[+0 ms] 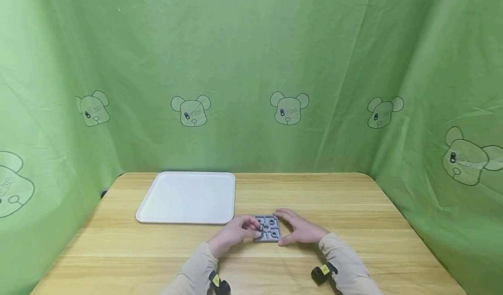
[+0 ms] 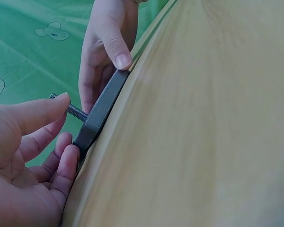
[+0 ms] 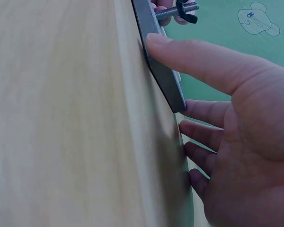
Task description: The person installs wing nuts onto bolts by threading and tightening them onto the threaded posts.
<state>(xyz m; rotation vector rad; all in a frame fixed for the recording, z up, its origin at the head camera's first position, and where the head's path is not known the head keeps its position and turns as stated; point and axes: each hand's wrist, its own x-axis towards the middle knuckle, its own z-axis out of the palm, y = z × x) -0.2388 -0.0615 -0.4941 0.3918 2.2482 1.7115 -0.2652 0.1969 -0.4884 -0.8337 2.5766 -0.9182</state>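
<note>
A square grey metal plate [image 1: 271,238] with round holes and raised ribs lies flat on the wooden table. Standing up from its left part is a threaded bolt [image 2: 77,113]. A black wing nut [image 3: 188,18] sits on this bolt near its top end. My left hand [image 1: 232,233] pinches the wing nut between thumb and fingers, hiding most of it in the left wrist view, while its lower fingers are right at the plate's edge. Across the plate's right side, my right hand [image 1: 299,230] holds it, thumb at the near corner and fingers at the far corner.
A white rectangular tray [image 1: 188,197] lies at the back left of the table [image 1: 334,199]. Green curtains [image 1: 243,68] with bear-head prints surround the table at the back and on both sides. A black camera is strapped on each wrist.
</note>
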